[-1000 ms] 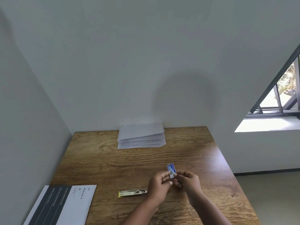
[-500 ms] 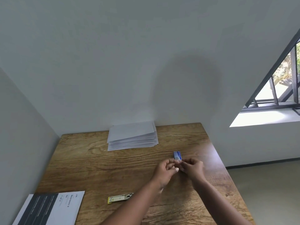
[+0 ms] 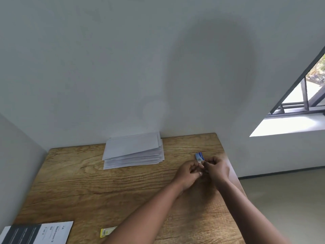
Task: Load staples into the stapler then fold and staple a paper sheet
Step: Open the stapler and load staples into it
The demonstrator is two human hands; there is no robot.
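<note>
A: What are the hands doing?

B: Both work on the staple box (image 3: 199, 157), a small blue and white one near the table's right edge, toward the far corner. The left hand (image 3: 188, 173) and right hand (image 3: 216, 169) meet at its near end, fingers curled and pinching it between them. The far end sticks out beyond the fingertips.

A: Is the box open?

B: I cannot tell. The near end is hidden by the fingers, and no staple strip shows.

A: Where is the stapler?

B: The stapler (image 3: 107, 232) lies at the near edge of the table (image 3: 88, 187), well apart from the hands, partly behind the left forearm. Only its yellow end shows, so I cannot say whether it stands open for loading.

A: And the paper?

B: The paper stack (image 3: 133, 150) sits at the far edge against the wall, untouched as it lies. A printed card (image 3: 37, 233) rests at the near left corner.

A: So how far along?

B: Early, I judge. Getting staples out of the box seems the step in hand. Loading, folding a sheet and stapling it all look left to do.
</note>
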